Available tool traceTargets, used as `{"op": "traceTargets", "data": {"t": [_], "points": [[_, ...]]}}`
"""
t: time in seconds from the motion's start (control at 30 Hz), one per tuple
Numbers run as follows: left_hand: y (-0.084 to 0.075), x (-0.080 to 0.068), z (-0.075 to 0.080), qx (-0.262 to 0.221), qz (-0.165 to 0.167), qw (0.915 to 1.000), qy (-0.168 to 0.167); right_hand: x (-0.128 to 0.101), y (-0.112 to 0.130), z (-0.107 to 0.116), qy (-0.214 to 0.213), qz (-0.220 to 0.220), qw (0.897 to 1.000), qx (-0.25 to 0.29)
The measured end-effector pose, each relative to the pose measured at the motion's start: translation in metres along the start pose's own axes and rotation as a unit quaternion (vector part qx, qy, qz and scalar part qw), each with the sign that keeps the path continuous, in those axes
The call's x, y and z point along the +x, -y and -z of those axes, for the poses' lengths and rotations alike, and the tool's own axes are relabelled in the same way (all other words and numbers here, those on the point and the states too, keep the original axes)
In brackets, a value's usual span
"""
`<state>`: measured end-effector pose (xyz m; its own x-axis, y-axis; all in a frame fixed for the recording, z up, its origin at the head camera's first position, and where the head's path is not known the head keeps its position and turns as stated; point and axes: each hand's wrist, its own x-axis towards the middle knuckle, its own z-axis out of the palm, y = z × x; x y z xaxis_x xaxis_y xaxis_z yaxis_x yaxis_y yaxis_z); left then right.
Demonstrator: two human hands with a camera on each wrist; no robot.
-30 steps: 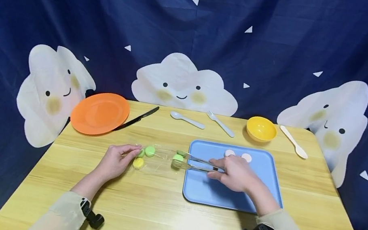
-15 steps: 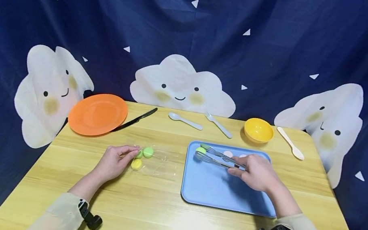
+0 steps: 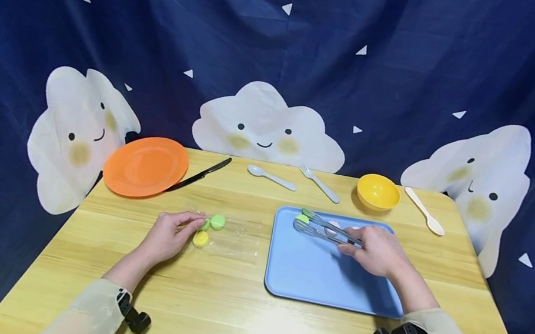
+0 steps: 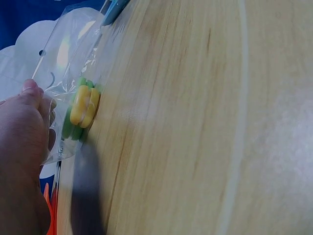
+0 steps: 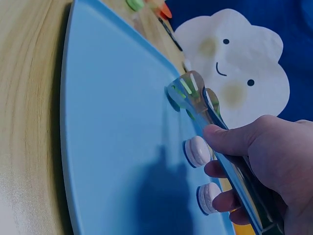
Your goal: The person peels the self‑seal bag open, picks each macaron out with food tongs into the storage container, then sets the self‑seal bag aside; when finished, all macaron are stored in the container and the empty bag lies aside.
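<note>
In the head view, my left hand pinches the left end of a clear plastic bag lying on the table. A yellow macaron and two green macarons are inside it, close to my fingertips. My right hand holds metal tongs over the far side of a blue tray. Between the tong tips, at the tray's far left, is another green macaron; whether they still squeeze it I cannot tell. Two pale macarons sit on the tray under my right fingers.
An orange plate and a black knife lie at the back left. Behind the tray are a grey-blue spoon, a matching fork, a yellow bowl and a cream spoon. A blue curtain hangs behind the table.
The tongs have carried a green macaron rightward from the bag's open end to the tray's far left, and have since stayed about there. My left hand keeps its place on the bag.
</note>
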<state>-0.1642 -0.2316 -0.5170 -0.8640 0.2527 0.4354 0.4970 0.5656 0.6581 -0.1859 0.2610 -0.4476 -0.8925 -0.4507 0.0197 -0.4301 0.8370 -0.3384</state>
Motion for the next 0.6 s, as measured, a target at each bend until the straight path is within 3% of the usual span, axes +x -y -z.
{"op": "traceTargets", "data": {"t": [0.3, 0.6], "points": [[0.001, 0.0, -0.001, -0.002, 0.002, 1.0, 0.0, -0.002, 0.004, 0.005, 0.017, -0.017, 0.999, 0.023], [0.002, -0.001, -0.001, 0.001, 0.0, 1.0, -0.007, -0.007, 0.022, -0.005, -0.004, 0.023, 0.999, 0.031]]}}
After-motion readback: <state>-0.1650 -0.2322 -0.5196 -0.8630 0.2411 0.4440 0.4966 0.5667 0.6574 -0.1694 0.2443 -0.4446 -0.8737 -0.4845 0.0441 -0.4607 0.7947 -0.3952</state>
